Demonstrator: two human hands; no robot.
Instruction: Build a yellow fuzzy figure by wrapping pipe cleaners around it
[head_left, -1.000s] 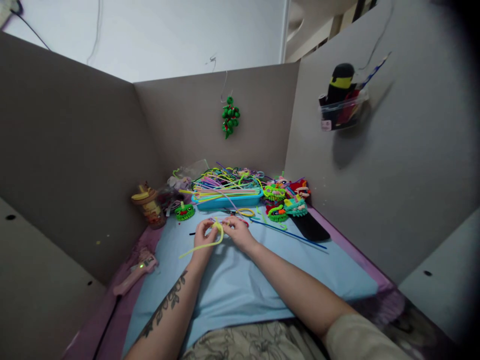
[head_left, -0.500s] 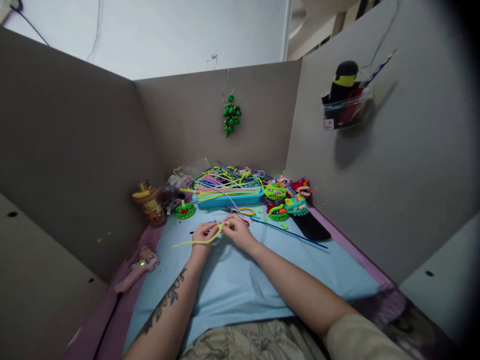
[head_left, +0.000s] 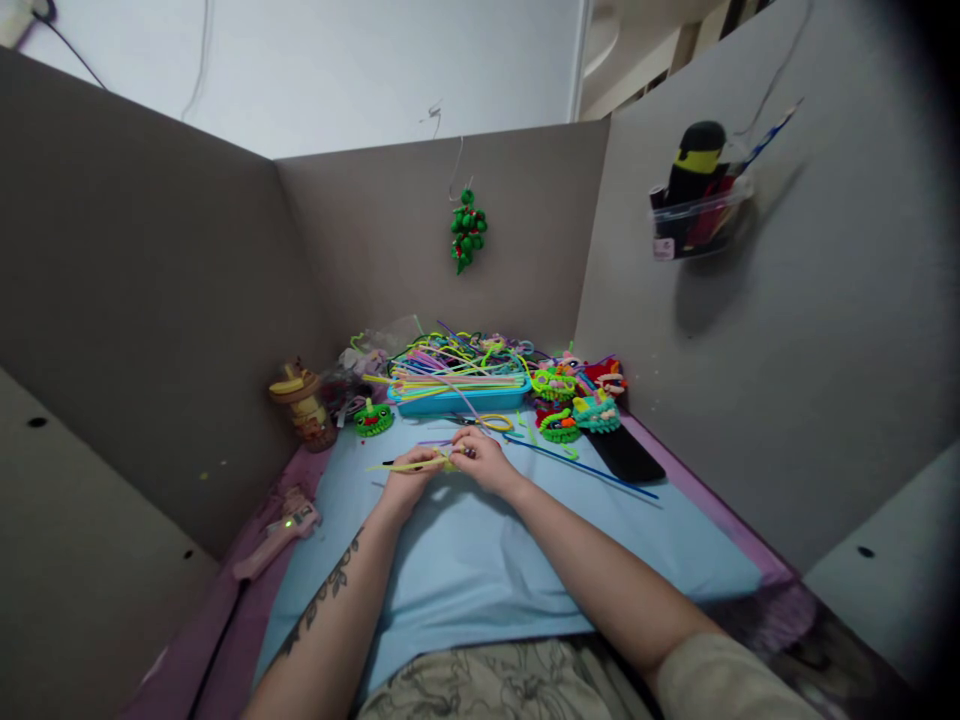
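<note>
Close together over the blue cloth, both hands have their fingers closed on a yellow pipe cleaner [head_left: 409, 466]. My left hand [head_left: 415, 478] pinches it, and its free end sticks out to the left. My right hand [head_left: 481, 461] grips a small yellow bent part of it; a bit of purple shows at the fingertips. How the piece is twisted between the fingers is too small to tell. Just beyond the hands lie a pair of scissors [head_left: 459, 420] with yellow handles and a long blue pipe cleaner [head_left: 585, 465].
A blue tray [head_left: 431, 403] heaped with colourful pipe cleaners stands at the back. Right of it are several fuzzy figures [head_left: 596, 411] and a black phone-like slab [head_left: 626, 455]. At left are a green figure [head_left: 373, 418], a lidded cup [head_left: 306, 412] and a pink glue gun [head_left: 279, 540].
The free end of the yellow pipe cleaner has swung up from below my left hand to lie nearly level across it. Both hands have shifted slightly, and the view has moved a little.
</note>
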